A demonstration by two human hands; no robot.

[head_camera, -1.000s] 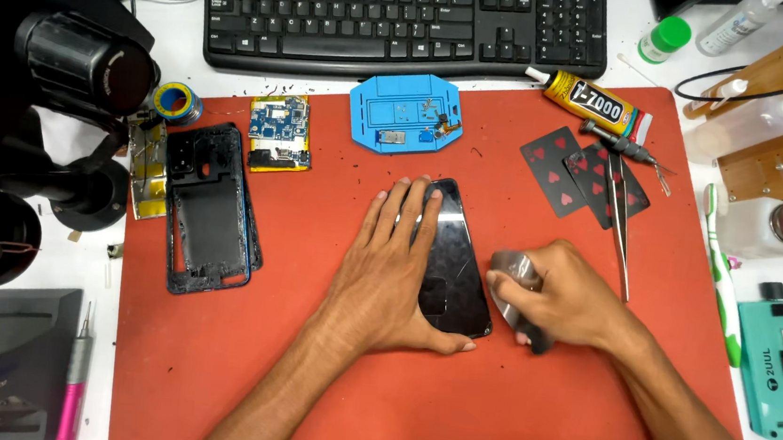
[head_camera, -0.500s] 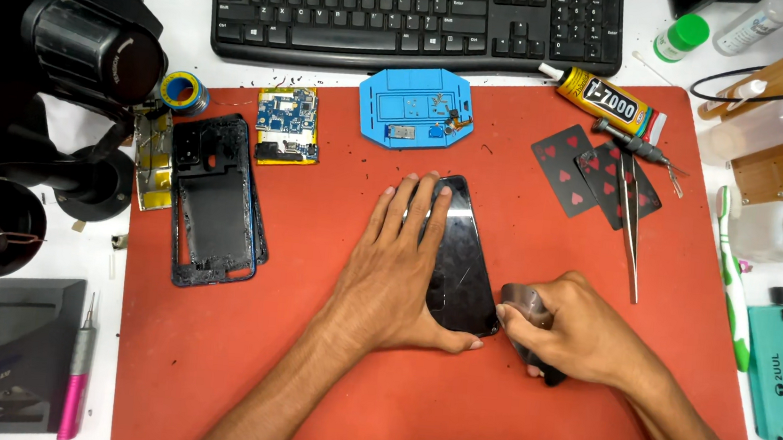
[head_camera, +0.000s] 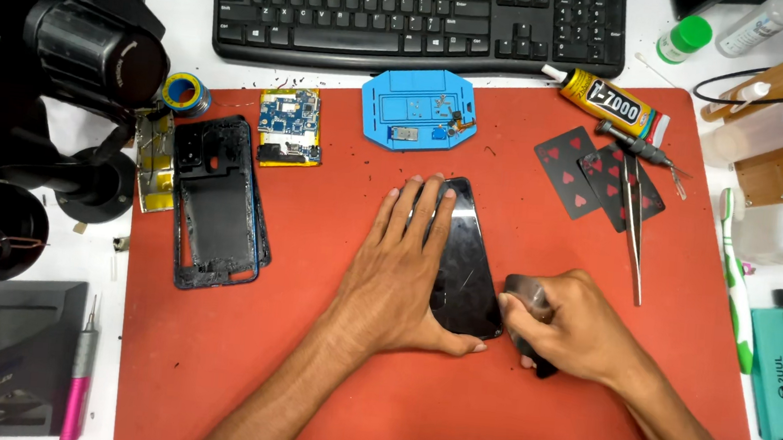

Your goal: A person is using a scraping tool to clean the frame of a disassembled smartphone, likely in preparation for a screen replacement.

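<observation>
Pressing flat, left hand (head_camera: 405,278) w/ fingers spread wide pins the black glossy phone screen panel (head_camera: 465,264) at centre of the red rubber mat (head_camera: 303,373). Right hand (head_camera: 571,325), fingers curled tight round a small dark tool (head_camera: 533,331), sits at the panel's lower right edge.

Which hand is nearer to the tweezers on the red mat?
Right. The right hand lies just left of the tweezers, apart from them; the left hand rests farther left, flat on the black phone screen.
</observation>
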